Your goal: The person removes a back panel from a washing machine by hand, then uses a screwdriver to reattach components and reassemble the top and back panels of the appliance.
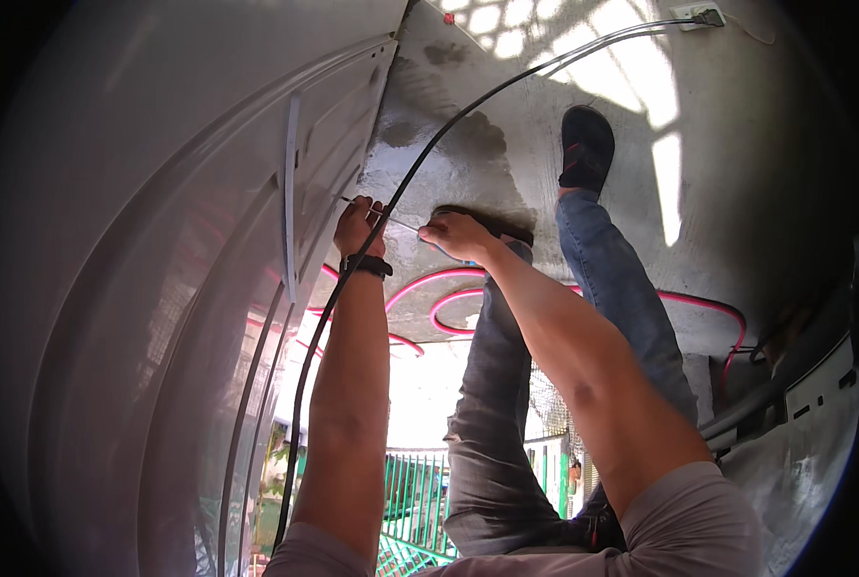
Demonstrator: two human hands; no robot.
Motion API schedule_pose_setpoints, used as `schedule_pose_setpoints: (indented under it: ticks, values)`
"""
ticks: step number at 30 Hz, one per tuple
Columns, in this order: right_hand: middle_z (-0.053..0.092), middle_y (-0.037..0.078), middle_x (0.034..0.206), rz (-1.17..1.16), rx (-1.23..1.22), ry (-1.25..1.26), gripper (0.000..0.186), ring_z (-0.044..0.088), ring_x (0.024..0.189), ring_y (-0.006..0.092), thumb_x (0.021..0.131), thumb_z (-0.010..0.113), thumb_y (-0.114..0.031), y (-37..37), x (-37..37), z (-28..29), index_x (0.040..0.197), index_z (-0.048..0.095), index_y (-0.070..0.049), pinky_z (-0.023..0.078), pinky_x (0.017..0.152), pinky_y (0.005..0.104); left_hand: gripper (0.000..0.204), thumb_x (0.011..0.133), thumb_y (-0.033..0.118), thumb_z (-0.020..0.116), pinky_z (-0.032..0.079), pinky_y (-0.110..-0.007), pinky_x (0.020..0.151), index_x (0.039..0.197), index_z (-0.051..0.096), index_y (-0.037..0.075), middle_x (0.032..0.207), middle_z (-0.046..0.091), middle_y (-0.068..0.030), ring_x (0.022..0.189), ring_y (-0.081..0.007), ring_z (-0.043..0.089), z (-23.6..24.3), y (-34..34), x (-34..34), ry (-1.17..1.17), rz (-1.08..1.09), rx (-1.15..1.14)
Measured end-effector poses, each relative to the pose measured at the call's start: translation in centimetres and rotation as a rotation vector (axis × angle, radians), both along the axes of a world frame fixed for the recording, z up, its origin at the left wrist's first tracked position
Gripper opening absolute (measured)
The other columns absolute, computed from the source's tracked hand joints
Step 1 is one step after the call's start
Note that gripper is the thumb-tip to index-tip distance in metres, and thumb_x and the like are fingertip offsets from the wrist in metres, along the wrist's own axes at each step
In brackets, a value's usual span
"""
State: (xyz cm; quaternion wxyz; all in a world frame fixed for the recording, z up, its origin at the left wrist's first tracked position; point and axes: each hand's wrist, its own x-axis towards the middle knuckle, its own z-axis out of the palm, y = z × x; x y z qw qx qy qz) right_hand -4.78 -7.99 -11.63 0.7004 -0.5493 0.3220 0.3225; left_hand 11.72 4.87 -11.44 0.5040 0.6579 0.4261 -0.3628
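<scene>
In my right hand [456,238] a screwdriver [404,226] is gripped by its handle, most of which my fingers hide; a bit of blue shows below them. Its thin metal shaft runs left to my left hand [355,229], whose fingers are closed around it near the tip. The dark tip points at the lower side of a large white appliance panel [338,144]; I cannot tell whether it touches. A black cable [458,117] passes across the view in front of my left wrist, which wears a dark band [366,264].
A pink hose [433,277] loops over the concrete floor [521,144] behind my hands, with a wet patch [468,139] beyond. The cable ends near a white socket box [697,17]. My legs stretch forward on the right. Green railings [415,500] show below.
</scene>
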Motion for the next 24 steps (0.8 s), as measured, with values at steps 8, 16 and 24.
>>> schedule_pose_setpoints:
  ticks: [8,16,24]
  values:
    - [0.07,0.016,0.094,-0.052,0.022,-0.012,0.049,0.067,0.089,0.0319,0.083,0.076,-0.04,0.3,0.4,0.8,0.115,0.063,-0.006,0.05,0.079,0.0392,0.025,0.098,0.016,0.061,0.057,-0.044,0.089,0.118,0.056,0.003,0.111,0.063,-0.0104,0.104,-0.0271,0.062,0.9,0.6,-0.8,-0.062,0.027,0.004]
    - [0.068,0.017,0.101,-0.117,0.014,-0.032,0.032,0.066,0.096,0.033,0.087,0.073,-0.028,-0.8,-0.3,0.3,0.111,0.062,-0.01,0.051,0.087,0.0427,0.024,0.093,0.011,0.065,0.049,-0.048,0.096,0.116,0.057,0.01,0.117,0.063,-0.0079,0.108,-0.0283,0.06,0.8,1.4,0.1,-0.089,0.222,-0.206]
    - [0.059,0.019,0.111,0.116,-0.39,0.083,0.035,0.062,0.103,0.0394,0.09,0.07,-0.024,-4.0,-3.7,4.6,0.118,0.054,-0.011,0.049,0.088,0.0494,0.025,0.094,0.016,0.064,0.045,-0.05,0.102,0.117,0.055,0.009,0.131,0.054,-0.0104,0.119,-0.0278,0.052,1.0,-0.5,0.4,-0.018,0.277,-0.181]
